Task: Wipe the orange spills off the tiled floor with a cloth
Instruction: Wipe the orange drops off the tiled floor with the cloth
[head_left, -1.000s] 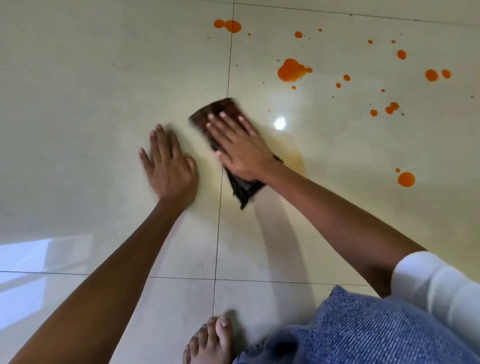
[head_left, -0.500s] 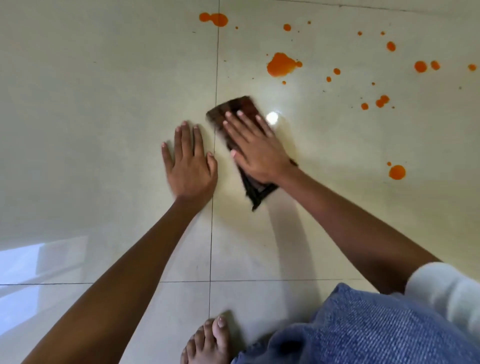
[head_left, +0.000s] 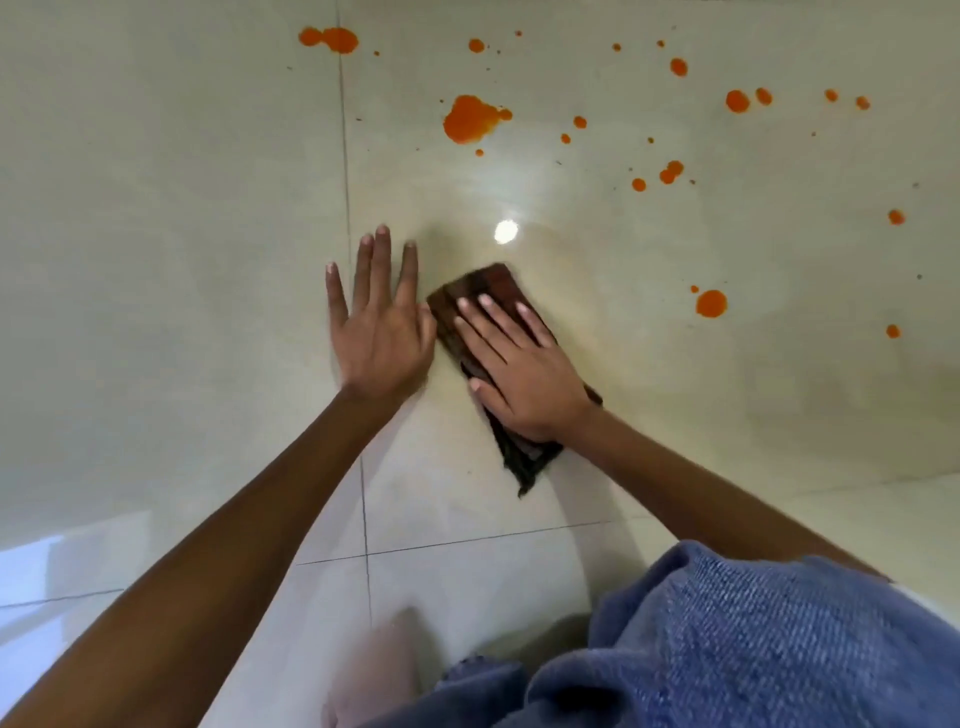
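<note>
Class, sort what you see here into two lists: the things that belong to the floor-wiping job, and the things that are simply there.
Part of the job:
- dark cloth
- right hand pressing flat on the cloth
- largest orange spill
- smaller orange drops, such as one
- tiled floor

Simply there:
- left hand resting flat on the floor
- blue denim clothing
- light reflection

The right hand (head_left: 524, 374) covers the cloth's (head_left: 483, 286) middle; a blurred shape (head_left: 379, 670) at the bottom edge is perhaps a foot.
</note>
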